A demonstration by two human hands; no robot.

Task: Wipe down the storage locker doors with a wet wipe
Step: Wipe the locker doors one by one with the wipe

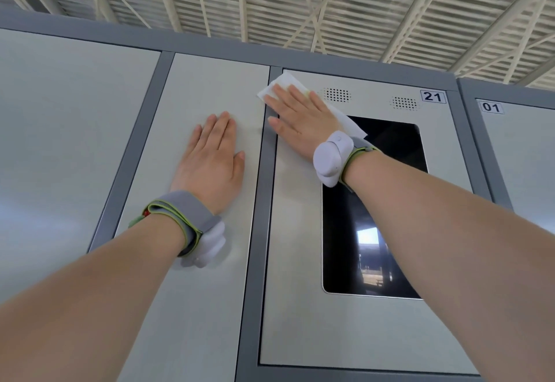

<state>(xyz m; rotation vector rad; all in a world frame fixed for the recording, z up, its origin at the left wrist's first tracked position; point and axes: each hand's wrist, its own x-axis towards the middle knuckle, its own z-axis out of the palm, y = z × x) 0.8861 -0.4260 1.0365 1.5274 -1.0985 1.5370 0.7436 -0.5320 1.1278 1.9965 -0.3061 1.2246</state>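
1. Your left hand (211,153) lies flat on the plain door (195,291), fingers straight, holding nothing. It appears only to brace.
2. Your right hand (300,123), fingers straight, presses the wet wipe (282,84) flat against the top left corner of the door numbered 21 (300,306), above its dark screen (375,216). Nothing is pinched.
3. Progress: no wet streaks show on any door, so the finished area cannot be confirmed. Judged early on this door; its lower panel, the screen and the door marked 01 (516,156) appear outstanding.
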